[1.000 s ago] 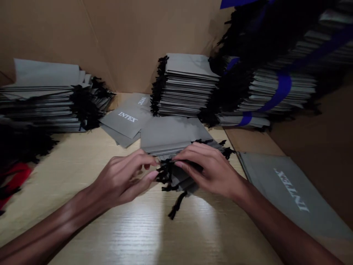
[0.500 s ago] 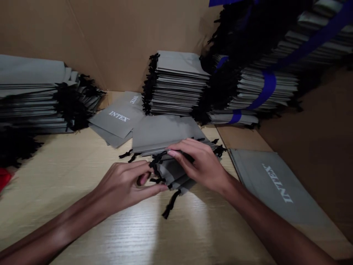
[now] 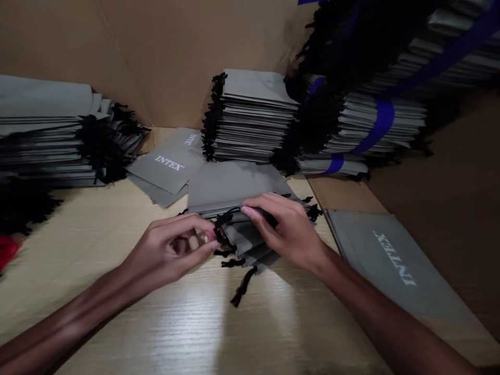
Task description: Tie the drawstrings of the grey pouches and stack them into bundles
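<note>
Several grey drawstring bags (image 3: 255,250) lie fanned on the table in the middle, their knotted black cord ends (image 3: 242,281) poking out toward me. My left hand (image 3: 177,247) pinches a black drawstring (image 3: 222,232) between thumb and forefinger at the bags' left side. Above the bags, my right hand (image 3: 283,226) has its thumb and forefinger closed on the top edge of a bag, where the cord comes out. Its other fingers are curled over and partly hidden. Just behind both hands rests a low pile of grey bags (image 3: 238,182).
Grey INTEX pieces (image 3: 166,164) lie at back left, and more INTEX pieces (image 3: 390,255) at right. A tall stack of bags (image 3: 253,117) stands at the back, a larger stack (image 3: 42,135) at left. Blue-banded bundles (image 3: 383,125) are heaped right. Cardboard walls (image 3: 187,47) enclose the table.
My left hand has moved slightly left and up, and its thumb has come off the bags' lower edge to meet the forefinger at the cord. My right hand stays nearly in place.
</note>
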A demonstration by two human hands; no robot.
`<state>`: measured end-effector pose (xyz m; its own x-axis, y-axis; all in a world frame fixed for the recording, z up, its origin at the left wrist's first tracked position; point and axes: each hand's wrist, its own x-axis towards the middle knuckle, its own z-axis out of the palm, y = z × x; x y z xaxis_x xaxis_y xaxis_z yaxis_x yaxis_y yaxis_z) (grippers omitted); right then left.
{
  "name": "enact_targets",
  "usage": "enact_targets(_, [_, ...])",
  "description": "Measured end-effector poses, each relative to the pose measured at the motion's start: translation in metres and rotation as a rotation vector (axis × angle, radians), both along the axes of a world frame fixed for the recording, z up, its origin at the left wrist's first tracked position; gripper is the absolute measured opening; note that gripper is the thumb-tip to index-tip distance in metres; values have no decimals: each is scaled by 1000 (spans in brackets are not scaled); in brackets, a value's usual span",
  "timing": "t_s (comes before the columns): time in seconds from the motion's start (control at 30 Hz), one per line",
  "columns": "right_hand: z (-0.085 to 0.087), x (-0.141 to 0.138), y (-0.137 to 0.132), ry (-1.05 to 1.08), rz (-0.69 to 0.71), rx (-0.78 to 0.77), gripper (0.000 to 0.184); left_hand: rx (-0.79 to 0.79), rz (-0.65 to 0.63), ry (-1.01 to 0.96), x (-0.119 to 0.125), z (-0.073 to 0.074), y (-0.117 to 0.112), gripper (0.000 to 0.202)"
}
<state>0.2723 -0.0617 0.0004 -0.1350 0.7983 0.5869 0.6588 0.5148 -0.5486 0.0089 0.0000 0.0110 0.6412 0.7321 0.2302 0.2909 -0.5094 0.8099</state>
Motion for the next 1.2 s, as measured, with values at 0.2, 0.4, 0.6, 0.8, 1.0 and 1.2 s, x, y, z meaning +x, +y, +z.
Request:
enact_targets(0.2, [9,7,-4,-43,152,-168,21,56,0,44,-4,0,4,14])
enact_targets(0.4, [17,11,-10,-256,231,-316,67,390,-27,102,-10,3,11,4])
enact_targets(0.6, [17,14,-9,-299,244,-305,38,400,-25,137,-15,2,15,7])
enact_targets(0.8, [13,8,-12,-472,211,-142,20,353,73,32,-14,-2,9,11])
enact_targets(1.0, [-2,3,-3,-337,64,-7,26,500,-178,19,-18,8,3,15])
enact_targets(1.2, [-1,-2,2,-148,-28,66,22,630,-265,145,-11,4,5,9])
